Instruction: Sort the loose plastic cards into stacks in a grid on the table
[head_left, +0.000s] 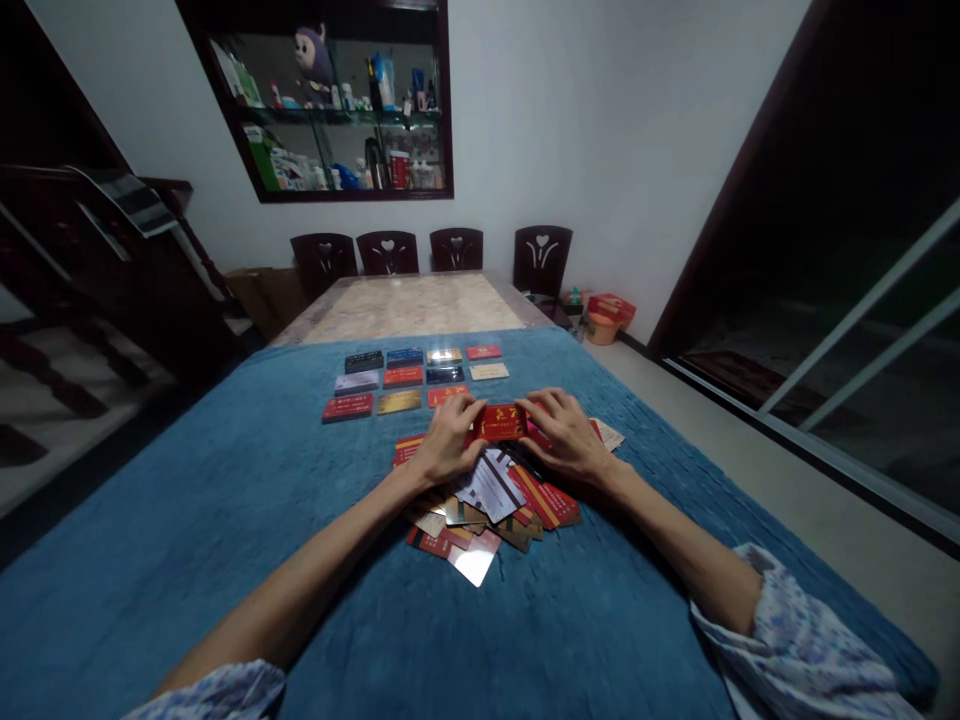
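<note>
Between my two hands is a red card with gold markings [501, 423]. My left hand [452, 437] pinches its left edge, and my right hand [566, 437] grips the right edge. Below them spreads a loose heap of cards, with a silvery-white card [491, 485] on top and red-and-gold cards [546, 498] to the right. Beyond my hands, cards lie in rows of small stacks, among them a dark red stack [348, 407], a gold stack [399, 402] and a pale gold card [489, 372]. My right hand hides part of the heap.
A blue cloth [247, 500] covers the near part of the long table, whose marbled top [420, 302] shows at the far end. Several dark chairs [541, 255] stand around that end. An orange bucket [601, 327] sits on the floor at right. A shelf niche [345, 115] is in the wall.
</note>
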